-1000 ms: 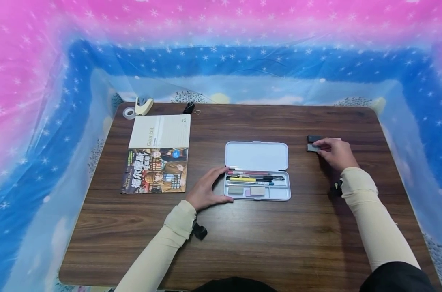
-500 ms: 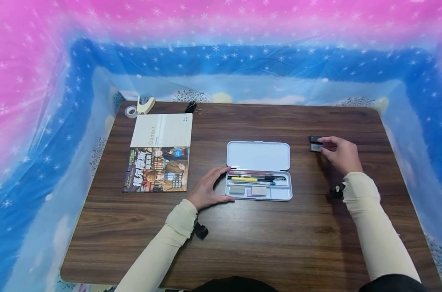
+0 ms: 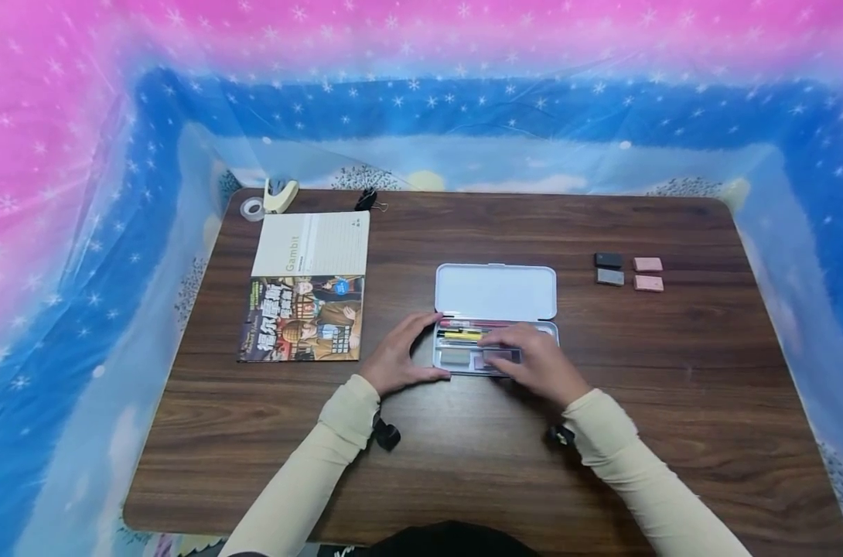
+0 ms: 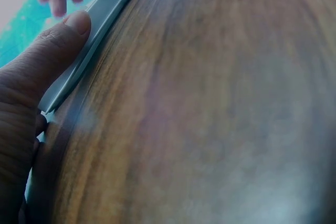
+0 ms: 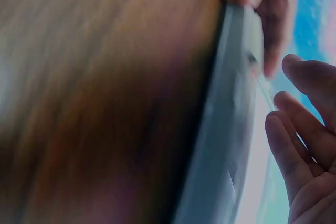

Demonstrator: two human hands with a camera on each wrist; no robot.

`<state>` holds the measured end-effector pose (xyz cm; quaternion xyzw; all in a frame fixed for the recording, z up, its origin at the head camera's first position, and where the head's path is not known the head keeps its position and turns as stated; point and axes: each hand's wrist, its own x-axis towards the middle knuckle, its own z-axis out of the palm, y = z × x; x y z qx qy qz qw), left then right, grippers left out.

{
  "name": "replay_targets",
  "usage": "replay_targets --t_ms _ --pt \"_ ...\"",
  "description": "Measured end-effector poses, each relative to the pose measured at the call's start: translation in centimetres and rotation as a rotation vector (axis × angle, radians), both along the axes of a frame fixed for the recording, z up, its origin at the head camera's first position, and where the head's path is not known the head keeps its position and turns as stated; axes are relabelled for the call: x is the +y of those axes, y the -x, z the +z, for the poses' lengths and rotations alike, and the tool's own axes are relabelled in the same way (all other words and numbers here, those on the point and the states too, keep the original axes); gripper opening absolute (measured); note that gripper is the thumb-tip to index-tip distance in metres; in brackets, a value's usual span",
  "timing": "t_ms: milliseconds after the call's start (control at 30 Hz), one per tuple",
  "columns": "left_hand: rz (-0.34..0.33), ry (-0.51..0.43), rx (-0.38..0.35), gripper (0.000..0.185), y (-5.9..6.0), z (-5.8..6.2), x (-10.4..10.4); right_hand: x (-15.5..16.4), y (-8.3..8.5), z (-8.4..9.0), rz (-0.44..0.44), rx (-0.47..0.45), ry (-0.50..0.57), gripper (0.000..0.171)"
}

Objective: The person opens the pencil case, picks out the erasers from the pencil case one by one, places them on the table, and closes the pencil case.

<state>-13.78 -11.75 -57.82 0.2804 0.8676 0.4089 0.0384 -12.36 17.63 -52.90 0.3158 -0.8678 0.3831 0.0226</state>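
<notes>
While a notebook (image 3: 313, 244) and comic book (image 3: 301, 319) lie at the table's (image 3: 463, 464) left, the left hand (image 3: 397, 357) braces the open pencil case (image 3: 495, 292) mid-table, thumb and fingers spread; the right hand (image 3: 538, 363) hovers over its tray, fingers loosely extended. Four erasers (image 3: 628, 272) sit far right.

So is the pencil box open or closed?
Open. The pencil box has its lid flipped back flat on the table, and pens show inside.
</notes>
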Motion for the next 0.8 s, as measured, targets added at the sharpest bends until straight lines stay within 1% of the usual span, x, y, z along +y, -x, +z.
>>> replay_targets --t_ms 100,233,567,700,767,800 --pt "-0.004 0.003 0.003 0.101 0.0 -0.1 0.0 -1.8 0.0 -0.5 0.041 -0.037 -0.034 0.03" --pt "-0.008 -0.019 0.01 0.101 0.0 -0.1 0.0 -3.1 0.1 -1.0 0.05 -0.053 -0.084 0.029" --pt "-0.011 -0.026 0.025 0.102 0.1 0.2 -0.1 -3.8 0.1 -1.6 0.044 0.002 -0.11 0.028" --pt "-0.009 -0.025 0.037 0.102 0.1 0.0 -0.1 -3.5 0.0 -1.6 0.015 0.023 -0.06 0.027" --pt "-0.006 -0.019 0.036 0.102 0.1 -0.1 -0.1 -2.9 0.0 -1.5 -0.009 0.023 -0.009 0.028" --pt "-0.003 -0.013 0.031 0.102 0.0 -0.1 -0.1 -2.3 0.1 -1.3 -0.035 0.022 0.024 0.028"
